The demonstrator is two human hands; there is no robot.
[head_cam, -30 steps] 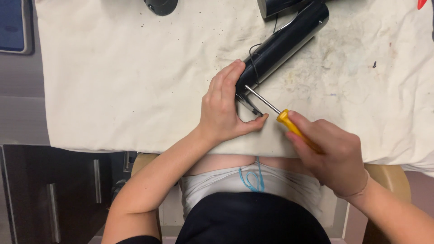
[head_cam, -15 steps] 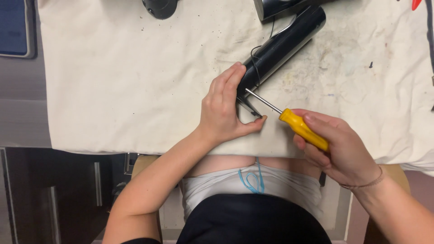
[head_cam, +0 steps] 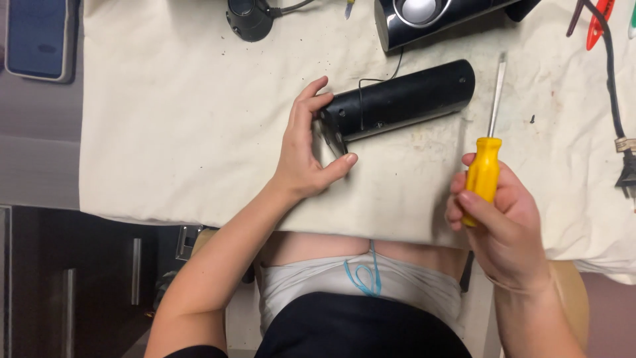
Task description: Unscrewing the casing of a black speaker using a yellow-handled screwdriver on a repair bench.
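Observation:
A long black cylinder-shaped speaker [head_cam: 404, 99] lies on a cream cloth [head_cam: 179, 132] that covers the table. My left hand [head_cam: 306, 147] cups its near end, fingers curled over the end cap and thumb under it. My right hand [head_cam: 497, 219] holds a screwdriver with a yellow handle [head_cam: 483, 174], its metal shaft pointing up and away, clear of the speaker by a hand's width to the right.
A second black speaker [head_cam: 430, 20] and a round black part [head_cam: 249, 18] sit at the far edge. A black cable with a plug [head_cam: 619, 126] and red-handled tools [head_cam: 596, 23] lie at the right. A dark phone [head_cam: 38, 36] rests at the top left.
My right hand has pulled the screwdriver away from the speaker's end and turned it upright, off to the right. The speaker now lies flatter across the cloth. My left hand stays on its end.

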